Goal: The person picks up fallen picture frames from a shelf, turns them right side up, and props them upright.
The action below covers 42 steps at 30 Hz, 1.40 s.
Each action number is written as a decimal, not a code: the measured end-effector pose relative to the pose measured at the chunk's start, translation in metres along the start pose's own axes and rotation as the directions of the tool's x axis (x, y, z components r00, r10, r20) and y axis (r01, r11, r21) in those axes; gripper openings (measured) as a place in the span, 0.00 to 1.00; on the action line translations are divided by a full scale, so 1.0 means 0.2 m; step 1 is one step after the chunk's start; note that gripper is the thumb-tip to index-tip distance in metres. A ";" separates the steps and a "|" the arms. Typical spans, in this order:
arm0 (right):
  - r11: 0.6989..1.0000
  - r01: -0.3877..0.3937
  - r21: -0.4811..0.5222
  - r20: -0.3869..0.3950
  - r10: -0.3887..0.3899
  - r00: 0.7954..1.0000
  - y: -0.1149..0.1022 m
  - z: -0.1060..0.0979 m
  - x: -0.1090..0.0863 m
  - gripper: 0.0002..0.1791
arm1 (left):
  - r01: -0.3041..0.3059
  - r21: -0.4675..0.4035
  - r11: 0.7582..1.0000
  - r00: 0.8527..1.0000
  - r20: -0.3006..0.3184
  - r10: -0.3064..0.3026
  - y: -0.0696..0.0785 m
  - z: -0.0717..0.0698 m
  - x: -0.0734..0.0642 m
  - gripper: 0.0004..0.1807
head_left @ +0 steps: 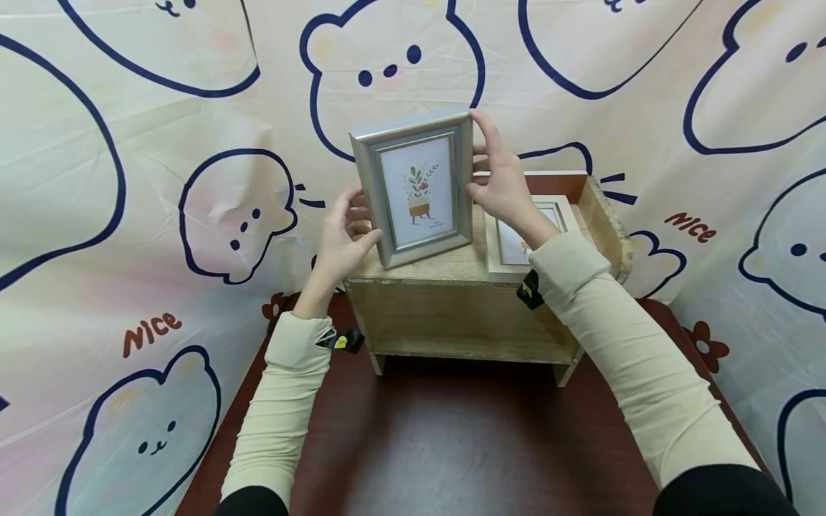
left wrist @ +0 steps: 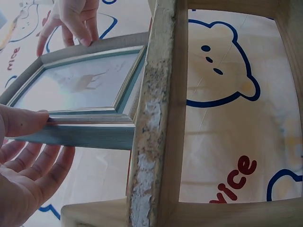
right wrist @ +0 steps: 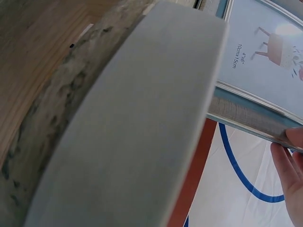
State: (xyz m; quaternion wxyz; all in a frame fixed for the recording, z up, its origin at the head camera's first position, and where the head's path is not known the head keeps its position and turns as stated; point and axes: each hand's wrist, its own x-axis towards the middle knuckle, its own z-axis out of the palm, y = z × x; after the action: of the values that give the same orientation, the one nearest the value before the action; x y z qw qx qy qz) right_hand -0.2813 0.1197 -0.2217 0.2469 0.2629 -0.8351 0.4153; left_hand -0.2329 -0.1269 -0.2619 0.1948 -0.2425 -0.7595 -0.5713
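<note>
A picture frame (head_left: 463,179) with a silver-gold border and a potted-plant print stands slightly tilted at the left part of a small wooden shelf (head_left: 426,315). My left hand (head_left: 345,233) grips its left side, thumb on the front and fingers behind; the left wrist view shows the same thumb (left wrist: 23,120) on the border. At the upper right side, my right hand (head_left: 500,168) holds the frame between thumb and fingers. Beneath my right forearm, a second, cream picture frame (head_left: 493,247) lies on the shelf top, partly hidden by the wrist.
The shelf stands on a dark red-brown table (head_left: 452,437) and has a raised side panel (head_left: 606,222) at the right. A cloth backdrop (head_left: 258,122) with cartoon bears hangs behind and on both sides. Below the shelf top is an open compartment.
</note>
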 end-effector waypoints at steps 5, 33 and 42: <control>1.000 -0.005 -0.030 -0.019 0.004 1.000 0.00 0.00 0.01 0.49 | -0.073 0.004 0.997 0.997 -0.016 0.073 0.03 0.03 -0.03 0.32; 1.000 -0.019 -0.012 -0.062 0.019 0.998 -0.02 0.01 0.02 0.43 | -0.238 0.073 0.969 0.965 -0.097 0.244 0.07 0.12 -0.10 0.28; 0.992 -0.109 -0.059 -0.044 0.107 0.993 -0.11 0.01 0.04 0.49 | -0.237 0.079 0.968 0.963 -0.110 0.245 0.10 0.13 -0.11 0.28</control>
State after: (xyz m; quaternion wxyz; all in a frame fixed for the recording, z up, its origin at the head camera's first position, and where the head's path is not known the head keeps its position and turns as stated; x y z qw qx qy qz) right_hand -0.2738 0.1047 -0.2063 0.2490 0.2011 -0.8553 0.4074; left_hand -0.2030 -0.1000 -0.2664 0.3158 -0.2921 -0.7295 -0.5318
